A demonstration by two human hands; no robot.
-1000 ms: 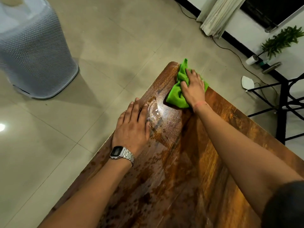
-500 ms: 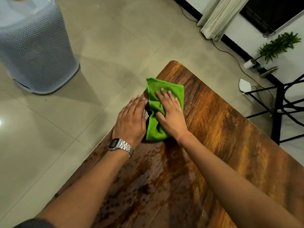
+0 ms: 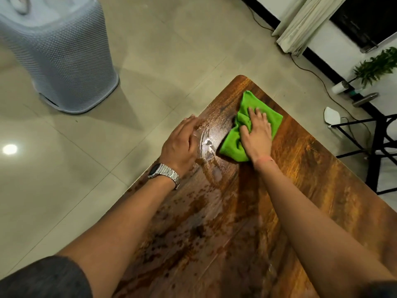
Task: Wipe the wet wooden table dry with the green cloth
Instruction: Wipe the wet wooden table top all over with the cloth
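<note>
The wooden table [image 3: 311, 168] runs from the bottom of the view to a rounded far corner. Water drops and a shiny wet patch [image 3: 206, 145] cover its left part. The green cloth [image 3: 234, 143] lies bunched near the far corner. My right hand [image 3: 256, 132] presses flat on the cloth, fingers spread and slightly curled into its folds. My left hand [image 3: 180, 145], with a metal watch on the wrist, rests at the table's left edge beside the wet patch, touching a clear glass-like object that is hard to make out.
A grey perforated basket [image 3: 62, 61] stands on the tiled floor at the upper left. A black metal frame [image 3: 378, 147], a white device with a cable, a small plant [image 3: 376, 67] and a curtain are at the right beyond the table.
My right hand has pushed the cloth away from my left hand, toward the far corner. The wet patch beside my left hand is uncovered again. My left hand stayed at the table's edge.
</note>
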